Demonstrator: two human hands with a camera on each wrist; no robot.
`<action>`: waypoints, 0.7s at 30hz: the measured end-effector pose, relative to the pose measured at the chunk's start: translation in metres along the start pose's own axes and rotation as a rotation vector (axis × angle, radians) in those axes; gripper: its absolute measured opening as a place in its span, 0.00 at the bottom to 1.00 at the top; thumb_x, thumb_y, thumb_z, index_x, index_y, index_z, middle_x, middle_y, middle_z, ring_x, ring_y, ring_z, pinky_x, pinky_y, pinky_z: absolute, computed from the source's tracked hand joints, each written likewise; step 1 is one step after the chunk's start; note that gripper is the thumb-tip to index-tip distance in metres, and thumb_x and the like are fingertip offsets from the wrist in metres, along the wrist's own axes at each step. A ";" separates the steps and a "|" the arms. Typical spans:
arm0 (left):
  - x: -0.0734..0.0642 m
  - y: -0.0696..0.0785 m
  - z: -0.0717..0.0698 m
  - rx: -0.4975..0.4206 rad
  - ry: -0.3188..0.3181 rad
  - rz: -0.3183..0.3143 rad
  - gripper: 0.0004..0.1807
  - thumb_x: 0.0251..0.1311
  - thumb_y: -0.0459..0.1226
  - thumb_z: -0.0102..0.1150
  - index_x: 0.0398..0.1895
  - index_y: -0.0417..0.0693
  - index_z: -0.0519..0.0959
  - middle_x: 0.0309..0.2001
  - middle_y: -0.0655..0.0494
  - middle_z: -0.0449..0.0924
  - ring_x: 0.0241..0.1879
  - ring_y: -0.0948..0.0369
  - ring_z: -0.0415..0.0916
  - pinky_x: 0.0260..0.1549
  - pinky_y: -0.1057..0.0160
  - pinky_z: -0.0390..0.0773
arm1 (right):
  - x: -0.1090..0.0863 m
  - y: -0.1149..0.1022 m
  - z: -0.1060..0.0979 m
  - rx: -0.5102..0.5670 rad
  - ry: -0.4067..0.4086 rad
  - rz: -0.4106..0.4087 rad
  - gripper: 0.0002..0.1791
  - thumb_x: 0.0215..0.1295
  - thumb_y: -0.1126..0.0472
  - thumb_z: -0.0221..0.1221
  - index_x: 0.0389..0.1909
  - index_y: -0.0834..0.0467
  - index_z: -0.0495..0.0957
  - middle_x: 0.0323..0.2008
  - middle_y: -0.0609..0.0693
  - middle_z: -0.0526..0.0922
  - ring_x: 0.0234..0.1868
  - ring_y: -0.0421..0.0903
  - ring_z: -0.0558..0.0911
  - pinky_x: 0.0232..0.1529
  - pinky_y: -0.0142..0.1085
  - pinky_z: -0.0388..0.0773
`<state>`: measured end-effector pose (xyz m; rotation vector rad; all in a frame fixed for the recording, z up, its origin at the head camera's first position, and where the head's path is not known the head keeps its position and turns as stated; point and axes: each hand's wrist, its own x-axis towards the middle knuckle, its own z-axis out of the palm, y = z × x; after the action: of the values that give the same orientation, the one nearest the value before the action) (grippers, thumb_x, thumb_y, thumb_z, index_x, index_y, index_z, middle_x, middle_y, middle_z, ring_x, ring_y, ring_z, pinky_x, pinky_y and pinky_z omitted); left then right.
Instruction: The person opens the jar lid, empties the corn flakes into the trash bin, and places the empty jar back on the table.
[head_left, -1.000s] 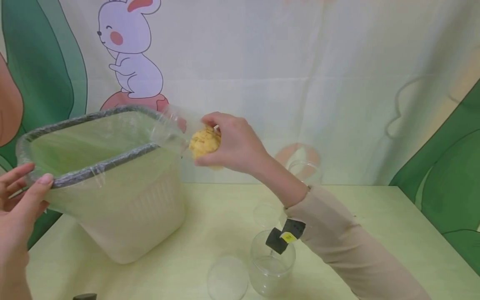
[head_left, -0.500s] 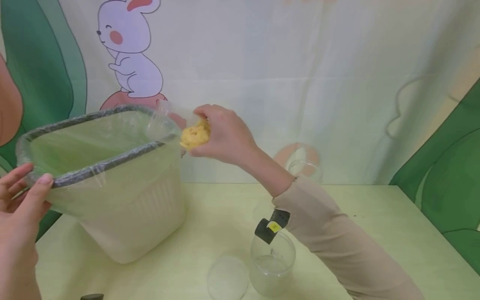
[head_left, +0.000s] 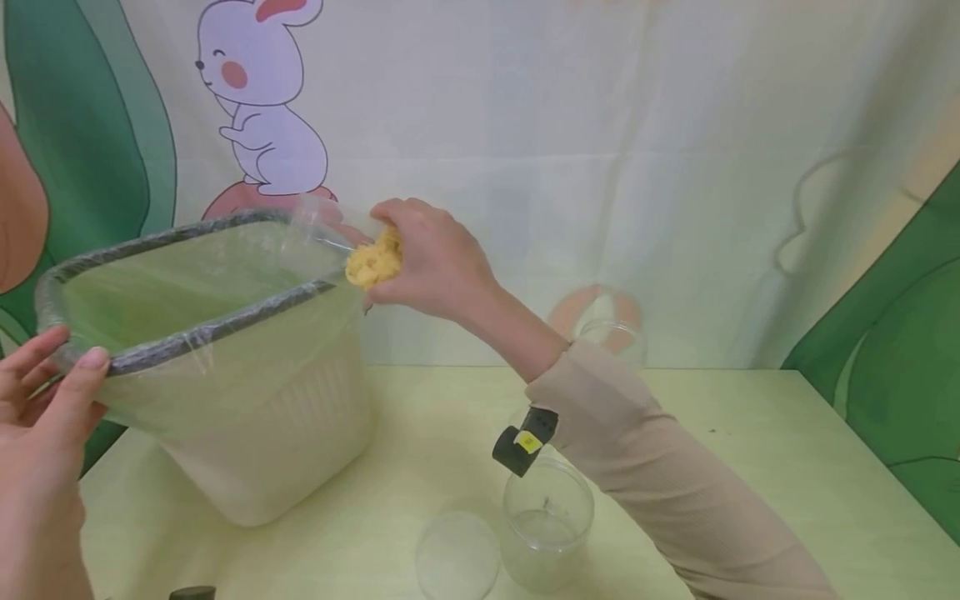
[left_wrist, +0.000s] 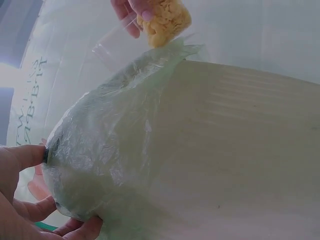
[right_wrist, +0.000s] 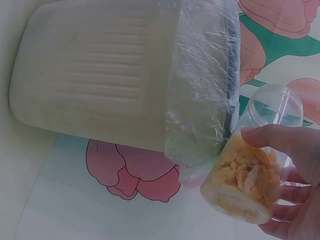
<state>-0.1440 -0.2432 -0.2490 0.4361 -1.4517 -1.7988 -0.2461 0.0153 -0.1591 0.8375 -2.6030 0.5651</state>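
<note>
My right hand grips a clear plastic jar partly filled with yellow flakes that look like cornflakes. The jar leans over the near-right corner of a cream trash can, its uncovered mouth pointing in above the rim. The flakes lie toward the jar's base. A thin clear-green bag lines the can and folds down outside its dark rim. My left hand holds the rim at the left corner, thumb in front and fingers behind. The can tilts toward that hand.
Another clear jar stands uncovered on the pale table, with a round clear lid beside it. A further clear container is at the back. A printed rabbit curtain hangs behind.
My right hand has moved left and slightly up, bringing the jar's mouth further over the can. My left hand keeps its hold on the rim.
</note>
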 end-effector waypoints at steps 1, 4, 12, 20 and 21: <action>0.001 -0.001 0.000 -0.003 0.004 -0.004 0.17 0.55 0.34 0.60 0.48 0.57 0.77 0.41 0.61 0.67 0.33 0.69 0.65 0.22 0.83 0.67 | 0.001 -0.001 0.000 0.000 -0.001 0.000 0.38 0.41 0.52 0.68 0.58 0.55 0.69 0.47 0.47 0.75 0.37 0.41 0.71 0.30 0.30 0.70; 0.002 -0.003 -0.002 -0.013 0.003 -0.001 0.18 0.54 0.33 0.61 0.50 0.55 0.76 0.42 0.61 0.68 0.34 0.68 0.66 0.23 0.83 0.68 | 0.003 -0.003 0.000 -0.002 -0.004 0.004 0.39 0.40 0.52 0.69 0.58 0.54 0.68 0.48 0.46 0.75 0.37 0.41 0.71 0.30 0.30 0.71; 0.004 -0.005 -0.004 0.030 -0.007 0.045 0.19 0.55 0.35 0.60 0.51 0.55 0.76 0.41 0.61 0.68 0.33 0.68 0.65 0.22 0.83 0.66 | 0.009 -0.008 0.000 -0.053 -0.024 0.008 0.37 0.46 0.55 0.65 0.60 0.54 0.65 0.49 0.47 0.73 0.37 0.41 0.72 0.31 0.31 0.71; 0.005 -0.005 -0.004 0.056 -0.004 0.039 0.21 0.55 0.36 0.60 0.54 0.54 0.74 0.43 0.63 0.68 0.35 0.68 0.65 0.25 0.84 0.67 | 0.016 -0.017 -0.001 -0.145 -0.058 0.016 0.37 0.49 0.58 0.62 0.63 0.52 0.62 0.53 0.46 0.71 0.40 0.41 0.71 0.28 0.30 0.71; 0.005 -0.005 -0.004 0.057 -0.005 0.037 0.21 0.55 0.36 0.60 0.54 0.54 0.74 0.43 0.63 0.68 0.35 0.68 0.65 0.24 0.84 0.67 | 0.017 -0.018 -0.001 -0.161 -0.064 0.014 0.37 0.49 0.59 0.61 0.64 0.52 0.61 0.54 0.46 0.71 0.41 0.41 0.71 0.27 0.29 0.71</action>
<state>-0.1467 -0.2497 -0.2542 0.4312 -1.5081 -1.7341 -0.2481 -0.0063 -0.1460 0.7981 -2.6716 0.3322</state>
